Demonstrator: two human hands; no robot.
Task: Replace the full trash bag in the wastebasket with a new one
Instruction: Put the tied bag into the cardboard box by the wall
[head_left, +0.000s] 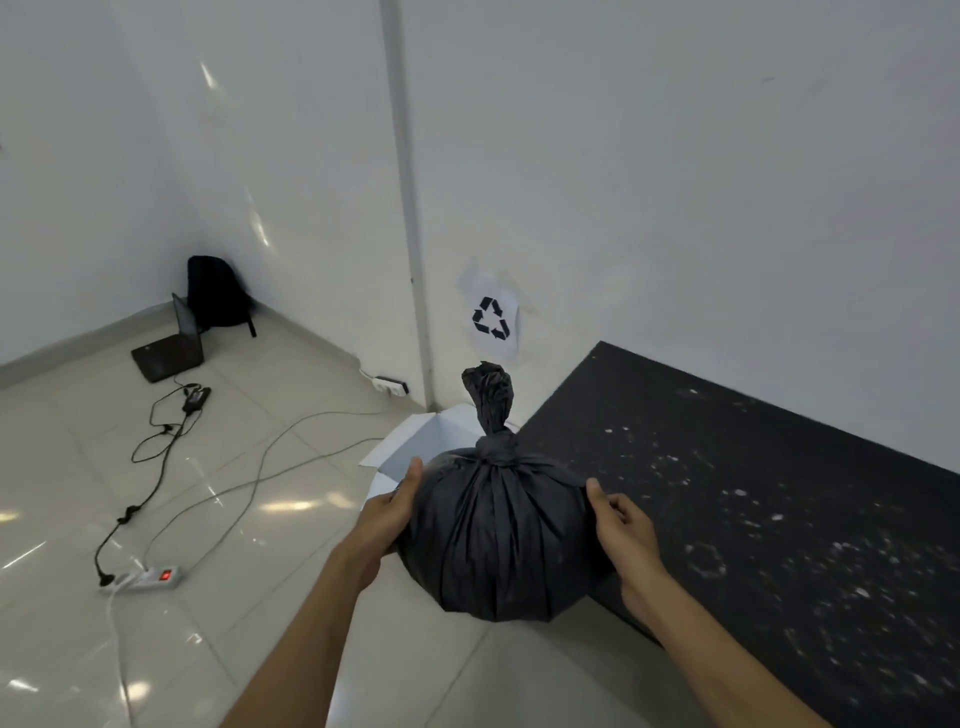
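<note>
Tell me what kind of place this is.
Probably a bare office or spare room: laptop and backpack on the tiled floor, power strip, and a recycling sign taped to the white wall.

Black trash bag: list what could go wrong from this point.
1. The black trash bag is held only by its sides, between the left hand and the right hand, not by the knot. It could slip and drop.
2. Cables and a power strip lie across the floor to the left, so carrying the bag that way risks a trip.
</note>
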